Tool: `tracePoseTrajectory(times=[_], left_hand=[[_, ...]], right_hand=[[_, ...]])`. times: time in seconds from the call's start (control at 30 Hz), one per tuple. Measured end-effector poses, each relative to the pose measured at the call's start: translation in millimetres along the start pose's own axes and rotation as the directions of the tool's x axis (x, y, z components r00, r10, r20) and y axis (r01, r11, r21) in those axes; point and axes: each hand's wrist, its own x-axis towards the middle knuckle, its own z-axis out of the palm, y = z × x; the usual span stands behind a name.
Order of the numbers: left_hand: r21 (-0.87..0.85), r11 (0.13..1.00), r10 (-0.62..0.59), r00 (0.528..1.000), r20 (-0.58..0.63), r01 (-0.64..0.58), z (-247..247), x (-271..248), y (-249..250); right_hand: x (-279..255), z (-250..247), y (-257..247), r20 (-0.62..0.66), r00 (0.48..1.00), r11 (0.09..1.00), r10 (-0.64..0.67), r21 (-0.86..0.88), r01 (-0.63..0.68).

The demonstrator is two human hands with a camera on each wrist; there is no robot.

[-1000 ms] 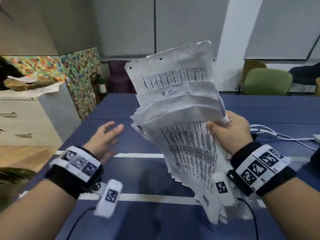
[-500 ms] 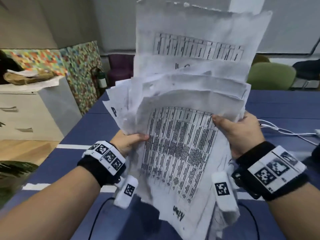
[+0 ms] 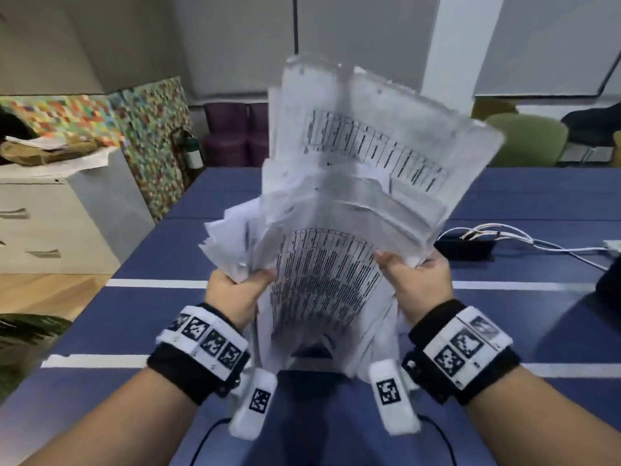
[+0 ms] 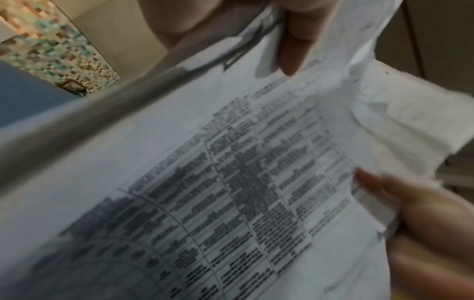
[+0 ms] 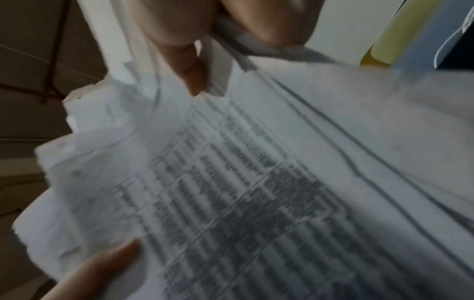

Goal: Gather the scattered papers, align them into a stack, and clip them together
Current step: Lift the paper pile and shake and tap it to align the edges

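I held the loose bundle of crumpled white printed papers (image 3: 339, 230) upright in the air above the dark blue table with white stripes (image 3: 504, 203), well clear of its top. My left hand (image 3: 235, 294) gripped the bundle's left edge, thumb (image 4: 292, 50) curled over the front sheet and the other fingers hidden behind the pile. My right hand (image 3: 416, 284) gripped the right edge the same way, its thumb (image 5: 189, 69) pressed onto the printed face and its fingers wrapped round the back. The sheets were far from squared: their top edges stood at uneven heights, corners fanned out to the left above my left hand, and the upper pages leaned toward the right. The front page carried a dense table of dark text, too blurred to read. Behind the bundle on the table lay a black box with white cables (image 3: 470, 247) running off to the right. At the left stood a pale drawer cabinet (image 3: 50, 223) beside a many-coloured mosaic panel (image 3: 151, 136), and a green chair (image 3: 527, 139) stood past the table's far edge.
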Motion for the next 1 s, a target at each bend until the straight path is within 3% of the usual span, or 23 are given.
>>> tracePoseTrajectory(times=[0.1, 0.17, 0.23, 0.33, 0.43, 0.53, 0.63, 0.73, 0.8, 0.93, 1.0], left_hand=[[-0.186, 0.982, 0.010, 0.988, 0.153, 0.019, -19, -4, 6], [-0.134, 0.988, -0.037, 0.968, 0.248, 0.073, -20, -4, 2], [-0.019, 0.994, -0.103, 0.971, 0.216, 0.110, -11, 1, -4], [0.101, 0.992, -0.077, 0.995, 0.069, 0.070, -1, 13, -1], [-0.066, 0.997, 0.050, 0.990, 0.129, -0.041, -4, 16, 14], [-0.183, 0.983, 0.027, 0.970, 0.242, 0.018, -10, 17, 12], [0.046, 0.994, -0.108, 0.980, 0.169, 0.101, -9, 20, -4], [0.122, 0.989, -0.093, 0.993, 0.076, 0.083, -7, 19, -4], [0.051, 0.996, -0.083, 0.992, 0.093, 0.078, -12, 17, 1], [-0.025, 0.993, -0.110, 0.980, 0.168, 0.115, -26, 15, 2], [-0.028, 0.992, -0.114, 0.959, 0.258, 0.125, -25, 13, 4]], right_hand=[[-1, -17, -8, 0.188, 0.982, 0.997, -0.013, 0.071, 0.000], [-1, -15, -3, 0.225, 0.971, 0.995, 0.080, 0.034, -0.090], [1, -6, 4, 0.200, 0.968, 0.987, 0.153, 0.021, -0.161], [6, 9, 0, 0.146, 0.984, 0.994, 0.101, 0.016, -0.104], [12, 6, -14, 0.175, 0.984, 0.998, 0.025, 0.053, -0.035], [14, 3, -15, 0.216, 0.976, 0.999, 0.033, 0.002, -0.034], [15, 7, 2, 0.141, 0.980, 0.988, 0.143, -0.078, -0.133], [16, 10, 7, 0.062, 0.983, 0.984, 0.173, -0.052, -0.170], [14, 2, 2, 0.088, 0.984, 0.988, 0.154, -0.028, -0.152], [10, -23, -1, 0.283, 0.948, 0.984, 0.148, 0.050, -0.168], [14, -29, 10, 0.275, 0.945, 0.970, 0.179, 0.109, -0.216]])
